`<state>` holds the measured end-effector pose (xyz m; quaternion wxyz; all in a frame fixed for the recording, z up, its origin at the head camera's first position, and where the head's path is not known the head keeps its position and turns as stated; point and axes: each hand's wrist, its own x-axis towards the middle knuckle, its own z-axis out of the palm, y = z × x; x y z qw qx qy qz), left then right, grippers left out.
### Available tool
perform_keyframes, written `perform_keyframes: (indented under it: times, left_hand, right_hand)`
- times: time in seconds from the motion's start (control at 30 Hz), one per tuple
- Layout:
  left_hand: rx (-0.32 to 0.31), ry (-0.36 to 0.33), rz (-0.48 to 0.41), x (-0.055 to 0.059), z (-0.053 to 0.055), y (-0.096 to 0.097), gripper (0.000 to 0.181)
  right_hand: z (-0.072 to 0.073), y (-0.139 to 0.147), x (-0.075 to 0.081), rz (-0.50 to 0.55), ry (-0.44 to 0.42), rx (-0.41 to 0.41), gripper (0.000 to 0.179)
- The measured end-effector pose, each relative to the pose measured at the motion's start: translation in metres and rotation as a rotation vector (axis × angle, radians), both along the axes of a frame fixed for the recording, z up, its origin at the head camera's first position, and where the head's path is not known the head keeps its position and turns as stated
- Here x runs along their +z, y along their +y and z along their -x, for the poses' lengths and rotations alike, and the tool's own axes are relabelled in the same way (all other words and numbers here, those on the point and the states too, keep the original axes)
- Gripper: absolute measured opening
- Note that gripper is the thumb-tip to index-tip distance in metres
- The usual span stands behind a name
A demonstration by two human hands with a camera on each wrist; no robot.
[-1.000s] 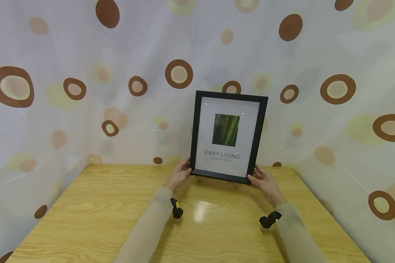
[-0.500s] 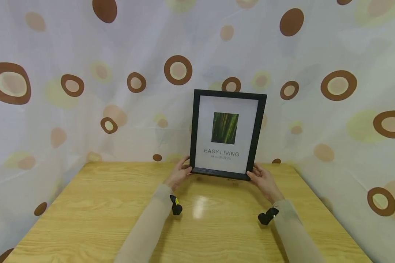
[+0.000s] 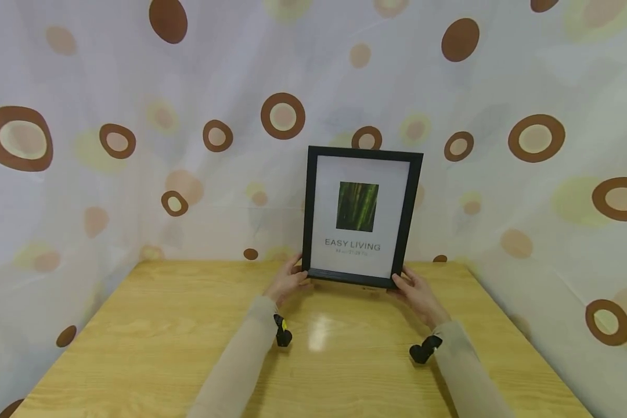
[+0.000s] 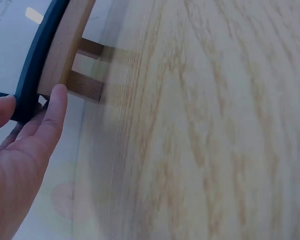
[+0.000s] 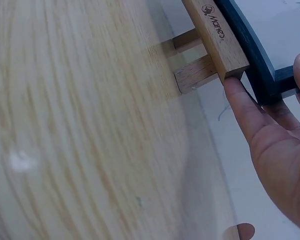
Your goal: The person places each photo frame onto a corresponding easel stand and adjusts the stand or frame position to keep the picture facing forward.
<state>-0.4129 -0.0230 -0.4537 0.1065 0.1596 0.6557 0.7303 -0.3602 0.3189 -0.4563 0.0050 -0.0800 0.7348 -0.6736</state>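
A black picture frame [image 3: 357, 215] with a white mat, a green photo and the words EASY LIVING stands upright at the far edge of the wooden table [image 3: 162, 325]. My left hand [image 3: 287, 283] pinches its lower left corner, thumb in front. My right hand [image 3: 415, 290] pinches the lower right corner the same way. In the left wrist view the left hand [image 4: 25, 150] has a finger against a light wooden bar [image 4: 65, 45] under the frame [image 4: 37, 60]. In the right wrist view the right hand [image 5: 270, 145] touches the end of that bar [image 5: 215, 35] beside the frame [image 5: 250, 50].
A white curtain [image 3: 136, 116] with brown rings hangs close behind and around the table's far and side edges. Two short wooden pegs [image 5: 195, 72] stick out of the bar toward the table. A black wrist camera [image 3: 282, 335] sits on each sleeve.
The frame has straightened a little and its lower edge has shifted slightly away from me. Both hands have stayed on the lower corners.
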Motion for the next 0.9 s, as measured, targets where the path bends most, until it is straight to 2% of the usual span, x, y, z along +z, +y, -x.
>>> perform_keyframes:
  times: [0.23, 0.5, 0.7, 0.9]
  left_hand:
    - [0.058, -0.005, 0.004, -0.005, -0.003, 0.003, 0.064]
    - [0.099, 0.007, 0.021, -0.003, -0.004, 0.004, 0.065]
    - [0.105, 0.028, 0.017, -0.001, -0.006, 0.002, 0.063]
    - [0.132, 0.041, 0.084, -0.002, -0.006, 0.0, 0.061]
  right_hand:
    - [-0.001, -0.005, -0.004, -0.007, 0.004, -0.039, 0.066]
    - [0.001, -0.007, -0.003, -0.014, 0.003, -0.068, 0.065]
    - [0.003, -0.011, -0.002, 0.009, 0.006, -0.081, 0.061]
    - [0.002, -0.013, -0.003, 0.008, -0.01, -0.103, 0.059]
